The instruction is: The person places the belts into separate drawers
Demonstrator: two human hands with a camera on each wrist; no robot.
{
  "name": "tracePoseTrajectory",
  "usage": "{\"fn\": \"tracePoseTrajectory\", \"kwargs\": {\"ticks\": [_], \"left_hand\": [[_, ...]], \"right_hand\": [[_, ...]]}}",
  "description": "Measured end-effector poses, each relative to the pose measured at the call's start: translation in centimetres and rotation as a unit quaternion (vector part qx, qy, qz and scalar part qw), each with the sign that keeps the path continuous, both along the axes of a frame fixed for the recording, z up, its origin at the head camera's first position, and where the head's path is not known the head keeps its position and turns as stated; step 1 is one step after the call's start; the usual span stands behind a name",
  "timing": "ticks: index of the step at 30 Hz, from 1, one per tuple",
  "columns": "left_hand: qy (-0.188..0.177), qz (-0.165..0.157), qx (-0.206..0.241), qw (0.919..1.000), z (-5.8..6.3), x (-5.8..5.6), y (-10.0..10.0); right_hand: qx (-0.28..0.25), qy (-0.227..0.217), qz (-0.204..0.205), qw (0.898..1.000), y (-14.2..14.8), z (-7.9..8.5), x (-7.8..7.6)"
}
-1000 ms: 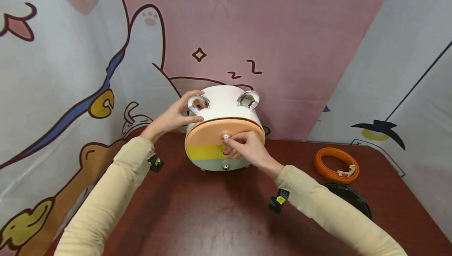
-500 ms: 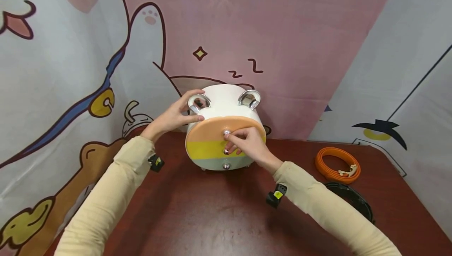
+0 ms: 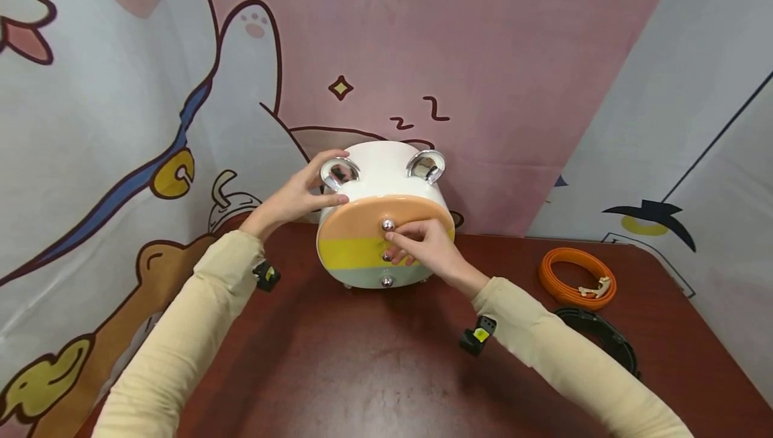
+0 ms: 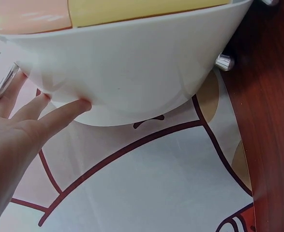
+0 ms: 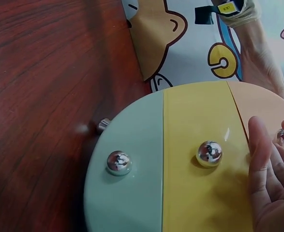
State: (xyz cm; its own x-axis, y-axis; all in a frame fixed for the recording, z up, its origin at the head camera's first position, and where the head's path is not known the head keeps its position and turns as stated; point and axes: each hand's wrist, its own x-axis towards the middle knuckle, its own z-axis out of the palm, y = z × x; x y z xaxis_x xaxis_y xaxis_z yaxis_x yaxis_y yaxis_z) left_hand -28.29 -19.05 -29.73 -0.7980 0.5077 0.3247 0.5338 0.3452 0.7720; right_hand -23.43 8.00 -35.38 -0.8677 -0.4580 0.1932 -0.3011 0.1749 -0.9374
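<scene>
1. Head: gap above the orange top drawer [image 3: 353,220] closed within the last 1.0 s. Front now looks flush; I'd call that push-in done. Drawer box [image 3: 383,173] stands on the table [image 3: 344,357]. Right hand [image 3: 431,250], fingers bent, at the top knob [image 3: 388,225]. Left hand [image 3: 292,196] spread around 1 silver ear [image 3: 341,172].
2. Left wrist: left fingers [image 4: 64,117] fairly straight, against the white side [image 4: 127,77].
3. Right wrist: fingertips beside top knob; can't tell if pinching. Lower 2 knobs [image 5: 209,153] untouched.
</scene>
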Motion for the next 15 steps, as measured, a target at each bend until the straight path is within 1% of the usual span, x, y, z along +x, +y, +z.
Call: {"fn": "tracePoseTrajectory", "kwargs": {"ticks": [3, 8, 15], "left_hand": [[0.000, -0.002, 0.003, 1.0000, 0.0, -0.1, 0.1], [0.000, -0.001, 0.001, 1.0000, 0.1, -0.1, 0.1], [-0.007, 0.006, -0.006, 0.9999, 0.3, 0.3, 0.1]], "right_hand": [[0.003, 0.003, 0.004, 1.000, 0.3, -0.5, 0.1], [0.014, 0.002, 0.006, 1.000, 0.8, -1.7, 0.2], [0.041, -0.003, 0.003, 0.999, 0.8, -3.2, 0.7]]}}
